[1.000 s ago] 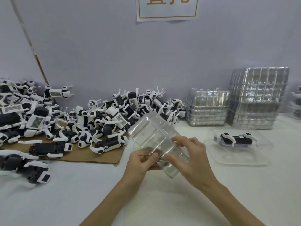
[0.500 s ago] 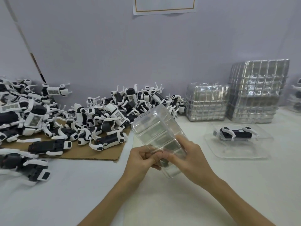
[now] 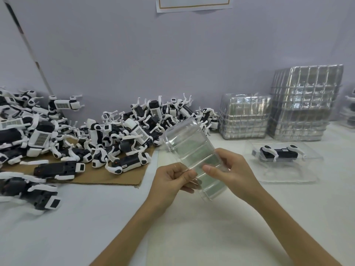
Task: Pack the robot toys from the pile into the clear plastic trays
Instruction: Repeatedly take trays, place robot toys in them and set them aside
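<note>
The pile of robot toys (too many to count) lies on cardboard at the table's left, nearest the left hand. Both grips pinch one clear tray, raised off the table with its long axis pointing away, the right hand on its right edge. Rightward, one toy lies in a second tray, before a low stack and a tall stack.
</note>
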